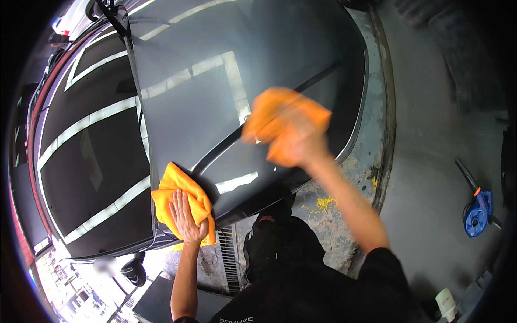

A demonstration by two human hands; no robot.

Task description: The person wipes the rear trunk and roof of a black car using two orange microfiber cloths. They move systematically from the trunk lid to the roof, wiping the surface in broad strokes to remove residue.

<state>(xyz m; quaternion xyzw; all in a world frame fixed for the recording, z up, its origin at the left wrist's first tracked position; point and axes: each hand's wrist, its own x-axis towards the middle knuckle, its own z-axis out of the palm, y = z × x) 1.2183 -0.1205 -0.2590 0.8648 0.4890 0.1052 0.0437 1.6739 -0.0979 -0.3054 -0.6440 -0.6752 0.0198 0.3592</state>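
Observation:
A dark grey car hood (188,124) spreads out in front of me, with ceiling lights reflected in it. My left hand (187,219) lies flat, fingers stretched out, on a folded orange microfiber cloth (173,177) resting on the near side of the hood by the windshield. Farther right, my right hand (307,141) has a second orange microfiber cloth (274,110) bunched in it, over the hood's front part. Motion smears this hand and cloth, and the fingers are partly hidden. Whether that cloth touches the paint, I cannot tell.
Left of the hood is the dark windshield (97,140), with a side mirror (134,272) at the near side. A floor grate (229,264) lies beside my legs. On the floor at right are a blue blower (478,214) and a pale bottle-like object (446,304).

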